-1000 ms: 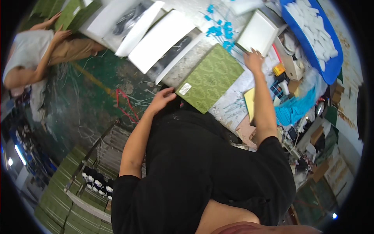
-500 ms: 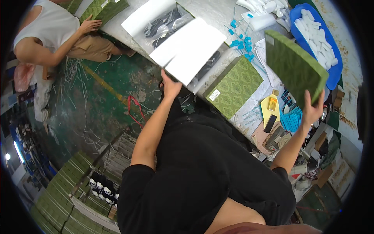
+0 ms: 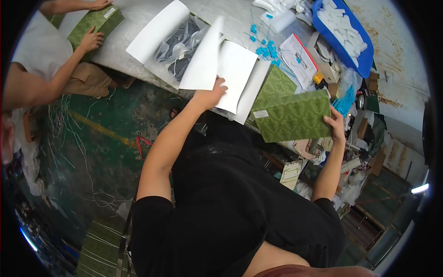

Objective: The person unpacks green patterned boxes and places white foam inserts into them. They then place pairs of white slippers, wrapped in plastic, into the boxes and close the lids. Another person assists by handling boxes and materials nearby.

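My right hand (image 3: 337, 125) grips the right end of a green patterned box lid (image 3: 293, 117), held tilted above the table's near edge. My left hand (image 3: 211, 95) is at the near side of a box lined with white paper (image 3: 236, 69), its bent fingers at the sheets' edges. One white flap (image 3: 203, 62) beside that hand stands raised and is blurred at the top. The paper hides most of the contents of this box. Behind the held lid lies a second green patterned piece (image 3: 277, 85), partly covered.
Left of my box stands another open box with dark items in clear plastic (image 3: 180, 44). A co-worker's hand (image 3: 92, 40) rests on a green box (image 3: 104, 23). Blue tags (image 3: 267, 50), papers (image 3: 299, 60) and a blue tub of white pieces (image 3: 364, 57) occupy the table's right.
The lid has come down and left from the far right, turning toward the box. My left hand has moved from the box's near corner onto the paper, and one flap has risen.
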{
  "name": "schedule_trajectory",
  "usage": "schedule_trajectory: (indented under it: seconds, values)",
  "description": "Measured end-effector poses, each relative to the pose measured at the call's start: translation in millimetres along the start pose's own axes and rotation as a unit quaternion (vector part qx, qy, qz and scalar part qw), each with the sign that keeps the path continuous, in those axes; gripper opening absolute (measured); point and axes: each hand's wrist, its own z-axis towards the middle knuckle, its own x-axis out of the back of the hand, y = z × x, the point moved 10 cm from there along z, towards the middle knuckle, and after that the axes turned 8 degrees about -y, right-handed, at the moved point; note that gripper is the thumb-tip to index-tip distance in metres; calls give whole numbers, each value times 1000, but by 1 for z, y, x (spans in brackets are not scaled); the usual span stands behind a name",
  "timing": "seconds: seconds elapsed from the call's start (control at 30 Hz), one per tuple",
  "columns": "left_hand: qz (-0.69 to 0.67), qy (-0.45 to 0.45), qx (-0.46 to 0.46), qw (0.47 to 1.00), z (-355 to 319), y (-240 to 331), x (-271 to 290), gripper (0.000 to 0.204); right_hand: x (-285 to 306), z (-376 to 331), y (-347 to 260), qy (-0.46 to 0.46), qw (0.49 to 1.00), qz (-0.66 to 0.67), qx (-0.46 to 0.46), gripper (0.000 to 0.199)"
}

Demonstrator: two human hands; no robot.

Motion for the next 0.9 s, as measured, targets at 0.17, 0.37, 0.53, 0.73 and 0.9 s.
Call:
schedule_trajectory:
  seconds: [0.17,0.37,0.53,0.73,0.9]
  values:
    - [187,43,70,979,20,30,49,65,12,54,35,16,998,62,-29,60]
    - [-157,-44,76,984,-7,-39,9,90,-13,168,74,-45,987,139,-72,48]
    - [-93,75,124,985,-19,-8,34,103,-75,238,68,-81,987,114,-81,42]
    - [-61,67,185,978,-8,-44,-1,108,-66,224,4,-207,973,100,-34,46]
    - [-112,3,182,977,-5,-27,51,91,-217,233,-4,-316,943,-98,36,64]
